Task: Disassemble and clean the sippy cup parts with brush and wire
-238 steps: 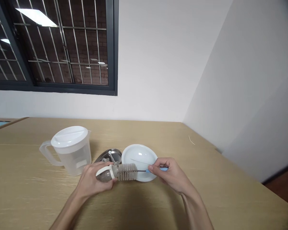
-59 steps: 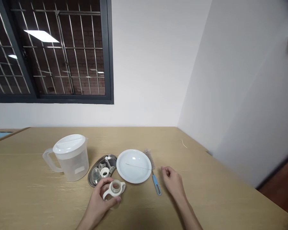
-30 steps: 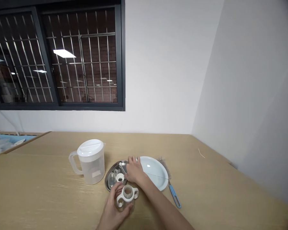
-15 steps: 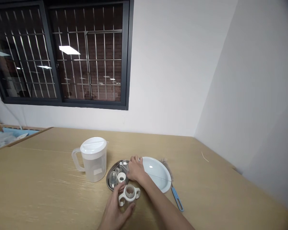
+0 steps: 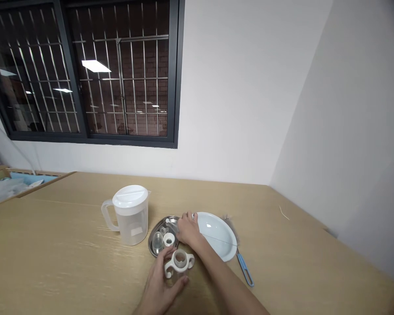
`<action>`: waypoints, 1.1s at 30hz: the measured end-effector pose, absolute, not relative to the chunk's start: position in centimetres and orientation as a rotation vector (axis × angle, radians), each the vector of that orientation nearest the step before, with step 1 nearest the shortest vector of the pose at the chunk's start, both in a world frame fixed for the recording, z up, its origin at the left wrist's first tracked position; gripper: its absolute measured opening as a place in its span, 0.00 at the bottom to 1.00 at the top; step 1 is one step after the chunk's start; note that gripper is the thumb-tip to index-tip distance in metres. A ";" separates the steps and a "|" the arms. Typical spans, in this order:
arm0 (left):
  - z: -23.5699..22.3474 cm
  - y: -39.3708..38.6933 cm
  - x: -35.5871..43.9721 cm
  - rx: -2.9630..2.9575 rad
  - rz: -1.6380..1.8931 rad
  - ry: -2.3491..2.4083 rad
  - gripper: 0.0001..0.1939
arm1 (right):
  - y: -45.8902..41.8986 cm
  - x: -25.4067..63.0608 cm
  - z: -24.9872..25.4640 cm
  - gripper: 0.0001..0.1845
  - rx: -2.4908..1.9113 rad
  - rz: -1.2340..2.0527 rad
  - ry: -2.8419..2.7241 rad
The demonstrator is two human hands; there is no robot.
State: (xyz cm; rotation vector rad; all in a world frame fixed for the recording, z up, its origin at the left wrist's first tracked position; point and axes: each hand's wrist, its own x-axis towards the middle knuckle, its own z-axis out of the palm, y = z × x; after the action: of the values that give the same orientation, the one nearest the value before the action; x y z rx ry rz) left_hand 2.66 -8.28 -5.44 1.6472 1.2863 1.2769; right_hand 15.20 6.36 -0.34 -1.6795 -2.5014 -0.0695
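Observation:
My left hand (image 5: 160, 284) is wrapped round a small clear bottle with a white two-handled collar (image 5: 179, 261), held upright just in front of a steel tray (image 5: 155, 230). My right hand (image 5: 188, 229) reaches across into the tray's right side, its fingers bent over the small parts there; what they touch is hidden. In the tray lie a clear teat (image 5: 158, 239) and a white ring (image 5: 168, 239). A white plate (image 5: 216, 234) lies just right of the tray, with a thin wire across it.
A lidded translucent jug (image 5: 130, 213) stands left of the tray. A bottle brush with a blue handle (image 5: 244, 269) lies along the plate's right side. The wooden table meets white walls at the back and right. A box with blue contents (image 5: 6, 183) sits far left.
The brush has left the bottle and now lies beside the plate. My right hand let it go and moved left into the tray. The left hand holds the bottle upright.

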 end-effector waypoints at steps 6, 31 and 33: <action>-4.5 -7.3 3.4 1.521 1.309 1.237 0.33 | 5.9 15.3 0.4 0.12 -1.604 0.012 -2.487; -4.2 -7.9 3.1 1.619 1.278 1.274 0.28 | -3.2 21.5 11.2 0.21 -1.089 0.683 -1.882; -4.1 -8.0 3.1 1.633 1.288 1.260 0.27 | -3.4 21.6 10.9 0.21 -1.091 0.690 -1.878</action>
State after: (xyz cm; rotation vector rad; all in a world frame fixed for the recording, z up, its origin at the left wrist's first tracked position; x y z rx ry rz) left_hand 3.15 -8.00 -4.11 1.6334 1.2599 1.2880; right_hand 21.59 -3.44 10.90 -1.0912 -1.8779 0.6902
